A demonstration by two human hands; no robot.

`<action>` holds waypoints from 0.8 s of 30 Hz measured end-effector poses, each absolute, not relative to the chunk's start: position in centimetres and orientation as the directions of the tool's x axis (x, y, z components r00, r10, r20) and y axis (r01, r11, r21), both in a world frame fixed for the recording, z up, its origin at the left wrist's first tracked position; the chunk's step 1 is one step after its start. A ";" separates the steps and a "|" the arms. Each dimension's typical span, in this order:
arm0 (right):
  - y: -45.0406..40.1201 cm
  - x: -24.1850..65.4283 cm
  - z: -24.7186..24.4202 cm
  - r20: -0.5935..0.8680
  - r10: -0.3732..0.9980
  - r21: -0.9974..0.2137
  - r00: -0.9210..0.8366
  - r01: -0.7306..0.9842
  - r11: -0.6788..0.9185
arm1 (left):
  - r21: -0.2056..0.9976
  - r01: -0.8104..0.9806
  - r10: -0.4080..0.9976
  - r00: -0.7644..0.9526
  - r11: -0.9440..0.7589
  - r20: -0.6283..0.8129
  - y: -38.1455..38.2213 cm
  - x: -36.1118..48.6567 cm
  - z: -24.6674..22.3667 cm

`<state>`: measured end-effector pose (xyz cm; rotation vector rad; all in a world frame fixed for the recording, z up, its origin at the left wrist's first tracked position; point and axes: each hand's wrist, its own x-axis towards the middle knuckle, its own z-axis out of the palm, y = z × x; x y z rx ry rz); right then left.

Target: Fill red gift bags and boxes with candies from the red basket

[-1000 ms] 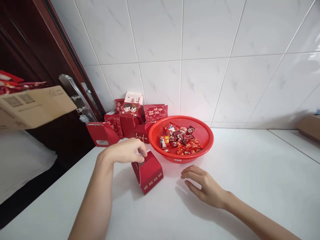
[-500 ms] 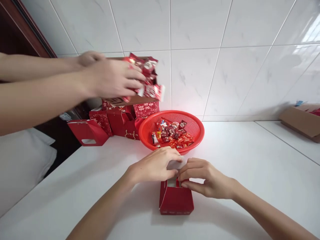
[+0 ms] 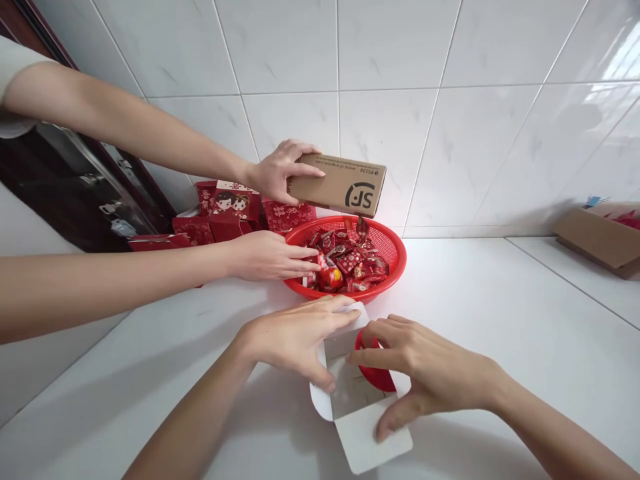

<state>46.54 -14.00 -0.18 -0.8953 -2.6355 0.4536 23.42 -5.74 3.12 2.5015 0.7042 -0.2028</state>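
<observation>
A small box with white inner flaps (image 3: 373, 437) stands open on the white table, a red rounded piece (image 3: 375, 370) inside it. My left hand (image 3: 300, 340) rests on its left and back flaps, fingers apart. Over its right side is my right hand (image 3: 425, 373), fingers spread, thumb on the front flap. Just behind, a red mesh basket (image 3: 397, 270) holds several wrapped candies (image 3: 345, 257). Another person's hand (image 3: 287, 170) tips a brown cardboard box (image 3: 337, 183) over the basket. That person's other hand (image 3: 270, 257) reaches to the basket's left rim.
Several red printed boxes (image 3: 233, 203) stand at the back left, partly behind the person's arms. A cardboard box with red contents (image 3: 595, 237) sits at the far right. A tiled wall (image 3: 390, 53) rises behind the table (image 3: 475, 293).
The small box's flaps are now spread open, and my fingers have moved apart. The other person's cardboard box has turned over above the basket, which holds more candies.
</observation>
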 end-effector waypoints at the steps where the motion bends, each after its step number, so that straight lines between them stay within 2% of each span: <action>1: -14.0 46.5 -0.1 0.191 0.619 -0.388 -0.762 0.521 0.761 | 0.454 0.520 0.440 0.854 -0.723 -0.279 -5.7 23.4 3.1; 6: -14.1 46.0 -0.4 0.173 0.569 -0.349 -0.804 0.490 0.798 | 0.442 0.519 0.419 0.854 -0.732 -0.309 -5.8 23.7 3.2; 14: -15.3 48.0 1.3 0.160 0.722 -0.122 -0.674 0.712 0.692 | 0.421 0.600 0.478 0.799 -0.680 -0.365 -6.0 23.7 3.8; 20: -15.5 47.6 0.2 0.024 0.801 -0.165 -0.598 0.788 0.594 | 0.334 0.645 0.534 0.761 -0.688 -0.369 -6.9 23.7 3.8; 24: -15.2 46.9 -0.8 -0.041 0.800 -0.201 -0.598 0.789 0.580 | 0.246 0.726 0.638 0.684 -0.642 -0.353 -7.8 23.2 3.8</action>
